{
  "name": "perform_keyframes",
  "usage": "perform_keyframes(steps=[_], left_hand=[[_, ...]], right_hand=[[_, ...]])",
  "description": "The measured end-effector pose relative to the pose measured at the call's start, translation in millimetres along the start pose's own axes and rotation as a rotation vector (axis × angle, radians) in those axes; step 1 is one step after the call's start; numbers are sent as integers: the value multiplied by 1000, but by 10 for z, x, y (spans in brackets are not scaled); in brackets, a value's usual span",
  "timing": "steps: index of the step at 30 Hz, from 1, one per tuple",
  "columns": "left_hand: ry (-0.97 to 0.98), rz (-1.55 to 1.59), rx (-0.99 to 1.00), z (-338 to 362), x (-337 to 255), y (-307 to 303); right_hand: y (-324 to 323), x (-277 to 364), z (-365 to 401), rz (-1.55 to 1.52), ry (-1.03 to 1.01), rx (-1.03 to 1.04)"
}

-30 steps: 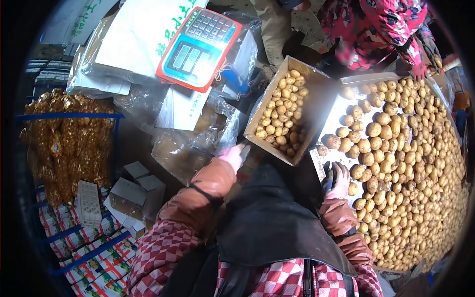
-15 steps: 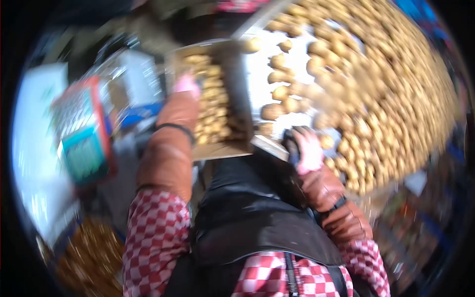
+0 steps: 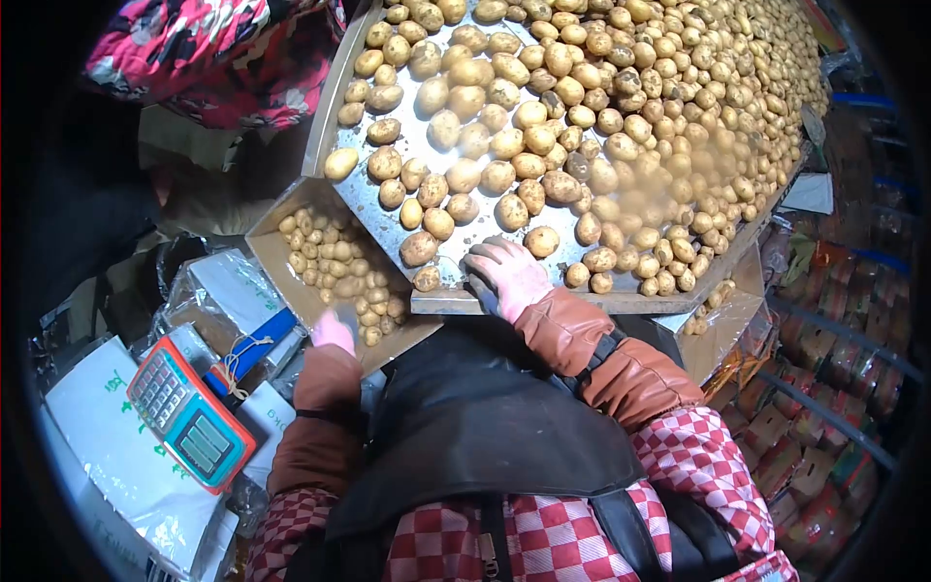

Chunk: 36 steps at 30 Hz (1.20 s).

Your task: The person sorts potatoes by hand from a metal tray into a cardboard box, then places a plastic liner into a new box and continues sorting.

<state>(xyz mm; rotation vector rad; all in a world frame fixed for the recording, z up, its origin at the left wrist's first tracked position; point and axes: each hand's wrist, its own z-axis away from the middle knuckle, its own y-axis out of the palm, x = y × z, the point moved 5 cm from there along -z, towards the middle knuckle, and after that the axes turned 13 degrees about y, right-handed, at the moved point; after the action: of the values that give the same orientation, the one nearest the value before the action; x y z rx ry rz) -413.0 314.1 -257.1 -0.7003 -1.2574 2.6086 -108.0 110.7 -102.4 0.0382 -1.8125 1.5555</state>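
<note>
On the tray edge (image 3: pixel 621 301) – our right hand (image 3: pixel 509 276), loosely open, nothing visibly held; at the carton (image 3: pixel 407 339) – our left hand (image 3: pixel 335 330), grip unclear, best kept low, gentle with potatoes (image 3: pixel 341 252).

On your left are an orange-rimmed digital scale display (image 3: pixel 191 414), a corded blue post (image 3: pixel 277 341) and green-lettered white packaging (image 3: pixel 102 412); a co-worker in pink-patterned clothing (image 3: pixel 218 58) is ahead, and packed cartons (image 3: pixel 824 456) lie to your right.
</note>
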Motion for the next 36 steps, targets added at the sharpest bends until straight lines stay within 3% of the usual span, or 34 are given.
perform_keyframes(steps=[2, 4, 6, 10, 12, 15, 18, 20, 22, 24, 26, 28, 29, 31, 32, 34, 36], left_hand=[[229, 254, -291, 57, -835, -760], [358, 393, -395, -66, -1542, -1043], [710, 350, -472, -206, -2052, -1079], [873, 80, -372, -131, -3328, -1008], [866, -169, -356, -154, -3881, -870], [773, -242, -234, -240, -4401, -433], [933, -250, 45, 228, -4650, -142], [1097, -101, -87, 460, -4591, -82], [1199, -66, -369, 398, -4755, -325], [1169, -82, -528, 246, -5151, -584], [949, -281, -281, -254, -5501, -419], [608, -439, -9, -542, -5797, -294], [618, -432, -9, -590, -5933, -327], [706, -662, 225, -613, -6052, -272], [783, -614, 121, -632, -5989, -275], [827, -510, 112, -580, -5880, -456], [749, -290, 18, -256, -5631, -741]], right_hand=[[28, -20, 3, -36, -17, -1], [80, -55, 8, -23, 7, 108], [141, -134, -22, -50, -37, 239], [-107, -438, -16, -54, -183, 279], [-526, -558, 28, -61, -202, 191], [-976, -1003, 169, -51, -159, 161], [-1397, -1593, 416, -121, 41, 78], [-1667, -1924, 623, -120, 174, -111], [-1864, -2168, 759, -178, 331, -242], [-1929, -2312, 801, -193, 352, -277], [-1913, -2327, 733, -147, 338, -230], [-1896, -2253, 652, -164, 282, -221], [-1917, -2231, 616, -199, 271, -219], [-1979, -2210, 590, -232, 239, -262], [-2012, -2205, 583, -233, 225, -264], [-2063, -2257, 559, -251, 234, -256], [-2084, -2360, 540, -276, 252, -307]])
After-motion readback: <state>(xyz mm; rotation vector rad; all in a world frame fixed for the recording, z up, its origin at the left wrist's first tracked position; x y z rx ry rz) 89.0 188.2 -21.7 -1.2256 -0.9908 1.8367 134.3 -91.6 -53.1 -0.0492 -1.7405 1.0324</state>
